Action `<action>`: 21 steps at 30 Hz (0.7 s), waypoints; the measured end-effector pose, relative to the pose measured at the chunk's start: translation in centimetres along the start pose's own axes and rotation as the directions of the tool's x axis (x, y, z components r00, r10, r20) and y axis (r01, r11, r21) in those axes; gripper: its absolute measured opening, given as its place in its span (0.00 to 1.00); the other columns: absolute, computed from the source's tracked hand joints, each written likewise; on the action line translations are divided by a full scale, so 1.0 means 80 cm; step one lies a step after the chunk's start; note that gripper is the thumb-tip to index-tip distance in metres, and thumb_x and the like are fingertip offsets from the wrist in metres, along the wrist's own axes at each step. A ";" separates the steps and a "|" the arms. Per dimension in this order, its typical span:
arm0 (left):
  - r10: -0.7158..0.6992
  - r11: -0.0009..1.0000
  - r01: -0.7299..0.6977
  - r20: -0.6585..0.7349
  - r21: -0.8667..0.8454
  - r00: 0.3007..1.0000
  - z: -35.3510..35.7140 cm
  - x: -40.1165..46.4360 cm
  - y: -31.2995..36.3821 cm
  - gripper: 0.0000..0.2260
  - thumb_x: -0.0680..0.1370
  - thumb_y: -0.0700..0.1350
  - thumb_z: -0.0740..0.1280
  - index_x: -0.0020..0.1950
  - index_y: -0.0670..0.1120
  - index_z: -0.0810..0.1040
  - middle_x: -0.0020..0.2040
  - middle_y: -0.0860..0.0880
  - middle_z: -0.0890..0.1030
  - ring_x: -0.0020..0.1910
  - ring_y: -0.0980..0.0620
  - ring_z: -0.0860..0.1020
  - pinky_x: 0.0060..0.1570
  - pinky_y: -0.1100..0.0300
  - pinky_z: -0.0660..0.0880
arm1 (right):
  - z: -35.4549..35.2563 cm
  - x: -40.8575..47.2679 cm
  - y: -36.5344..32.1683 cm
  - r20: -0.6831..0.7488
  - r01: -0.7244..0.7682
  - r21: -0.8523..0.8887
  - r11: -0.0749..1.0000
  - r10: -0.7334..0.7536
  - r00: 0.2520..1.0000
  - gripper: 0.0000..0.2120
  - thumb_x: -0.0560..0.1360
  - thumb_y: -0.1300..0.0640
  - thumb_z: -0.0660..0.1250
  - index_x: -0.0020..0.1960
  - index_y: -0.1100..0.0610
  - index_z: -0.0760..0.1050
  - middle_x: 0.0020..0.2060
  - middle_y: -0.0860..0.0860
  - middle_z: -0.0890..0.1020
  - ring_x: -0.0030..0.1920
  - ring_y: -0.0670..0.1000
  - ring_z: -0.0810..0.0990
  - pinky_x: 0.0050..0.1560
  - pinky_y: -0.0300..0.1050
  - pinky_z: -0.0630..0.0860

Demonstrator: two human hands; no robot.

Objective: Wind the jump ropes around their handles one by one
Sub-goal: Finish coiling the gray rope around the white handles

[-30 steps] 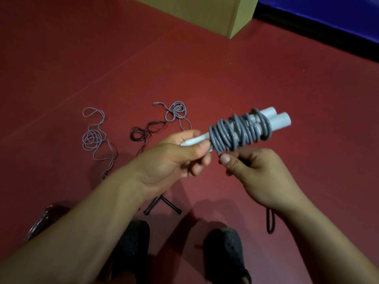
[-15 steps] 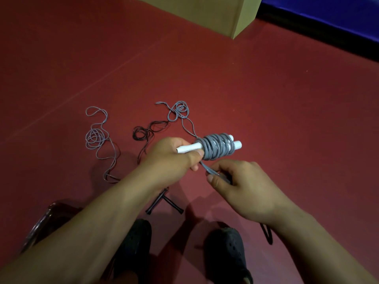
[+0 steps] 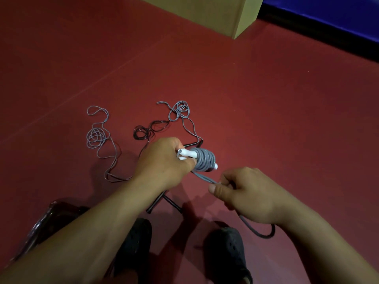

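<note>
My left hand (image 3: 164,160) grips the white handles (image 3: 187,153) of a grey jump rope, whose coils (image 3: 204,159) are wound tightly around them. From the coil a free stretch of grey rope (image 3: 203,177) runs down to my right hand (image 3: 248,193), which pinches it between thumb and fingers. The rope's tail (image 3: 260,232) loops out below my right wrist. On the floor lie a loose grey rope (image 3: 96,136), a dark rope (image 3: 147,130) and another grey rope (image 3: 179,110). A pair of black handles (image 3: 164,201) shows under my left forearm.
The floor is red matting. A tan box (image 3: 221,13) stands at the back, with a blue mat (image 3: 328,15) behind it to the right. My two dark shoes (image 3: 227,247) are at the bottom, and a dark shiny object (image 3: 45,218) lies at the lower left.
The wound bundle has dropped lower and turned end-on to me. My right hand has pulled away to the right and down, drawing out a taut stretch of grey rope.
</note>
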State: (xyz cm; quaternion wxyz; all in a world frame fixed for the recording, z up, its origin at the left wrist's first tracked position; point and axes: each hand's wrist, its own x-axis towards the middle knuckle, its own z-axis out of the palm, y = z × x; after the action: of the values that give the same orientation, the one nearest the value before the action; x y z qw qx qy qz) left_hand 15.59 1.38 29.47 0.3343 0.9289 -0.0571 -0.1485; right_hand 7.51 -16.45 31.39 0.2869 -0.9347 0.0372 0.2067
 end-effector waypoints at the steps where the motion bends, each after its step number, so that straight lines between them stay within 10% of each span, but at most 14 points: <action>1: 0.000 1.000 0.000 0.003 0.006 1.000 0.000 0.000 -0.001 0.08 0.71 0.50 0.72 0.38 0.48 0.77 0.31 0.51 0.77 0.35 0.47 0.77 0.36 0.55 0.72 | -0.002 -0.001 0.000 0.000 -0.005 0.035 0.999 0.005 1.000 0.16 0.77 0.43 0.65 0.40 0.55 0.76 0.33 0.50 0.84 0.35 0.47 0.80 0.39 0.44 0.75; 21: 0.228 0.974 -0.207 0.419 -0.096 0.879 0.010 -0.014 0.008 0.09 0.78 0.55 0.65 0.40 0.55 0.76 0.38 0.47 0.82 0.33 0.51 0.77 0.40 0.47 0.77 | -0.003 0.006 0.013 -0.510 0.034 0.182 0.983 0.065 0.858 0.02 0.71 0.52 0.75 0.44 0.49 0.84 0.37 0.39 0.83 0.42 0.38 0.80 0.43 0.29 0.72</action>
State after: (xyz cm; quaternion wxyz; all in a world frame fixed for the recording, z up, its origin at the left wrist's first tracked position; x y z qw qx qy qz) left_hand 14.24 0.60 29.56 0.3505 0.8531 -0.2290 -0.3112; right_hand 7.85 -17.45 30.82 0.3504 -0.9248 0.1389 -0.0518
